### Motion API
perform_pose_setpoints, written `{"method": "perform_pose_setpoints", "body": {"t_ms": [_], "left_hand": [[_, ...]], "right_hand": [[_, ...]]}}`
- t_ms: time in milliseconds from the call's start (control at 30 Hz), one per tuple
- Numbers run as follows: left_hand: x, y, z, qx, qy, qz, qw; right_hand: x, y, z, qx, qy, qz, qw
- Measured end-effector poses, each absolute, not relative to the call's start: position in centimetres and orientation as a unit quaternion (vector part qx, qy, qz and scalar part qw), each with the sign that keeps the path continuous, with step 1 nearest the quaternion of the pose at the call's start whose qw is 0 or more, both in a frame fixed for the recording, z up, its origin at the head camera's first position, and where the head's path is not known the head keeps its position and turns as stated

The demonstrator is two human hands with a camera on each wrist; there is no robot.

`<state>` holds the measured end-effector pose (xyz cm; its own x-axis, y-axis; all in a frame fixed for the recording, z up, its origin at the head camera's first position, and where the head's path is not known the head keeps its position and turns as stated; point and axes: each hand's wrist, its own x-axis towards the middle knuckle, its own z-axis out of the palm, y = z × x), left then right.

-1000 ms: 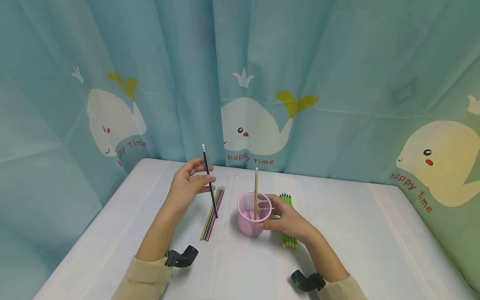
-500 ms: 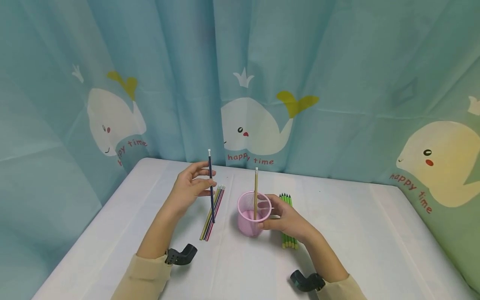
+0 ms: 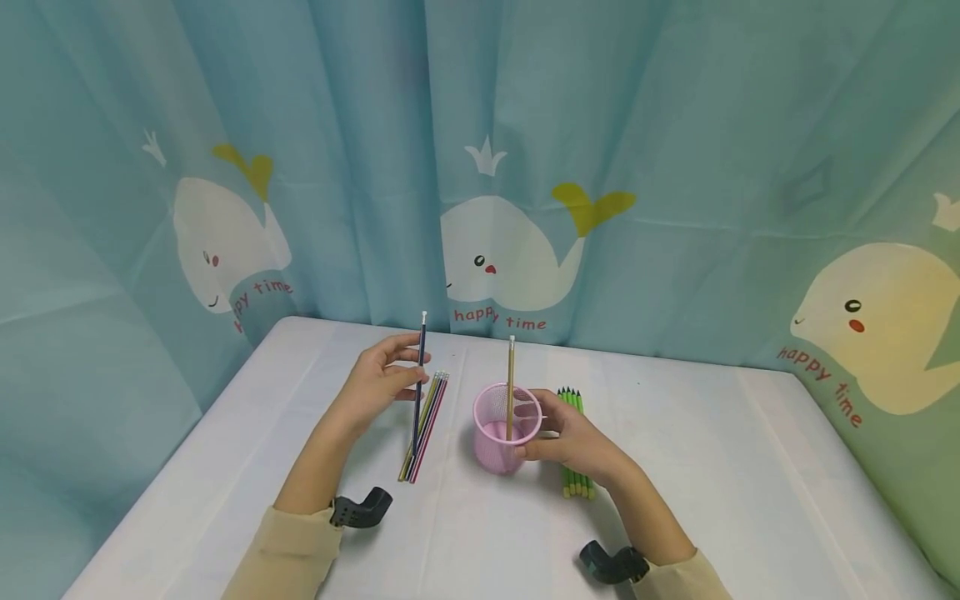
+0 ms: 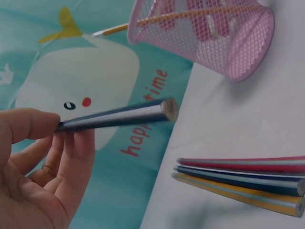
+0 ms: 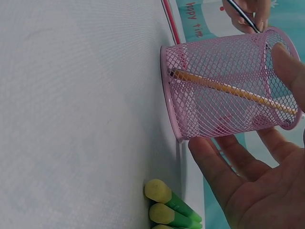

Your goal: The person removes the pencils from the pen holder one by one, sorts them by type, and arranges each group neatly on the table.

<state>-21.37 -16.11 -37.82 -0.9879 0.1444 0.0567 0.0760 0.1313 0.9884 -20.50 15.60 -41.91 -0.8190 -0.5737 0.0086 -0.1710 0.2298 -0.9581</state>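
Note:
My left hand (image 3: 372, 385) pinches a dark blue pencil (image 3: 420, 367) between thumb and fingers, its white eraser end up and its blunt end down. In the left wrist view this pencil (image 4: 119, 114) points away from the fingertips. Below it lie a yellow pencil (image 4: 238, 193), a dark blue pencil (image 4: 243, 180) and a red pencil (image 4: 248, 165), side by side on the table. My right hand (image 3: 570, 435) grips a pink mesh pencil cup (image 3: 495, 457) by its right side. One gold pencil (image 3: 511, 375) leans inside the cup, eraser end up.
Several green pencils (image 3: 577, 467) with yellow ends lie in a row under and beside the right forearm. The white table (image 3: 750, 483) stretches to both sides. A blue-green curtain (image 3: 675, 125) printed with whales hangs behind its far edge.
The dark blue pencil in my left hand has turned from leaning left at the top to nearly upright, and its lower end has come down and left. The right hand and cup stay put.

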Motion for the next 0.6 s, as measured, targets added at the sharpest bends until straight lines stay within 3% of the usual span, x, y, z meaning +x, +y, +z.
{"method": "perform_pose_setpoints", "body": {"t_ms": [600], "left_hand": [[-22.1, -16.3, -39.6, 0.018, 0.81, 0.582, 0.068]], "right_hand": [[-20.5, 15.5, -41.8, -0.238, 0.769, -0.567, 0.174]]}}
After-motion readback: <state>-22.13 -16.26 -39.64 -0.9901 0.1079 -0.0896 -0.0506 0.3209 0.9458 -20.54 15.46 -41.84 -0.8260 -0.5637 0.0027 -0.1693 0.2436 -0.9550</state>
